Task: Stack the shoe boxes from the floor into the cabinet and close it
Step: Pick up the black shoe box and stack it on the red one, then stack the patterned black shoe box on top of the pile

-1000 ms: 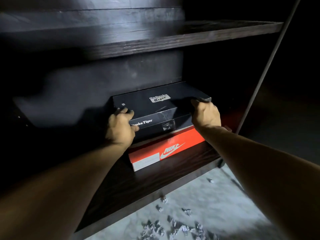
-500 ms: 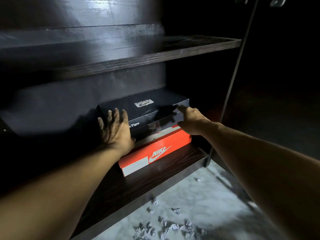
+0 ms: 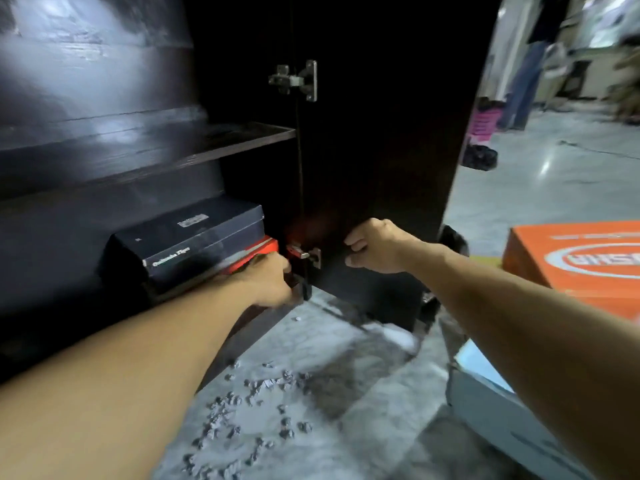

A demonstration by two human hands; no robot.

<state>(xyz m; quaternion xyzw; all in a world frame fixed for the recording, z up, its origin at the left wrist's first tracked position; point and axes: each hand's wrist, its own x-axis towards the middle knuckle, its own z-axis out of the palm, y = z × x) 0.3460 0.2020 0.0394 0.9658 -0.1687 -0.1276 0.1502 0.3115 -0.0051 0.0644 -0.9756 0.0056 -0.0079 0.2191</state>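
Right hand (image 3: 375, 245) curled against the open cabinet door (image 3: 381, 133), holding nothing, likely to swing it. Left hand (image 3: 273, 284) at the red box (image 3: 266, 247) corner; grip unclear.

A black shoe box (image 3: 194, 233) with white lettering is sitting squarely on top of a red-orange shoe box (image 3: 258, 249), both lying flat on the bottom shelf of a dark wooden cabinet (image 3: 104, 161). The cabinet door (image 3: 384, 133) is standing open, hinged beside the boxes.

Four shoe boxes (image 3: 194, 237), two hinges (image 3: 298, 79).
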